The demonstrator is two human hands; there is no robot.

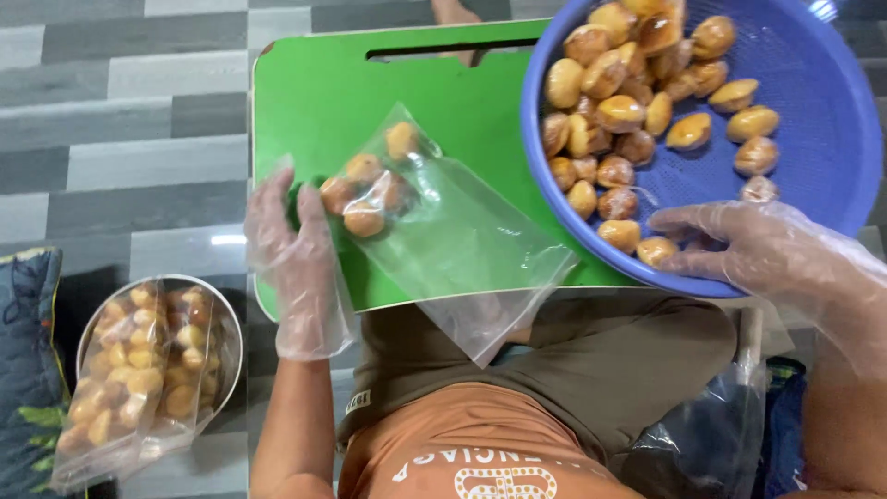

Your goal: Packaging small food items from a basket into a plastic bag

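The clear plastic bag (434, 217) lies on the green surface (314, 83), toward its left edge, and holds only a handful of small golden pastries. The left hand (296, 259), gloved and with fingers extended, touches the bag's filled end. The right hand (758, 249), gloved and loosely spread, rests on pastries in the blue basket (822, 120) at the right edge. The basket is well stocked. Filled bags sit in a metal bowl (226, 356) on the floor; judged so, packing is partly done.

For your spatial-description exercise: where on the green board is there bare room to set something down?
Free: the green board top-left, between its slot and the clear bag. Crowded: the right side under the blue basket, and the near-left edge by the left hand.
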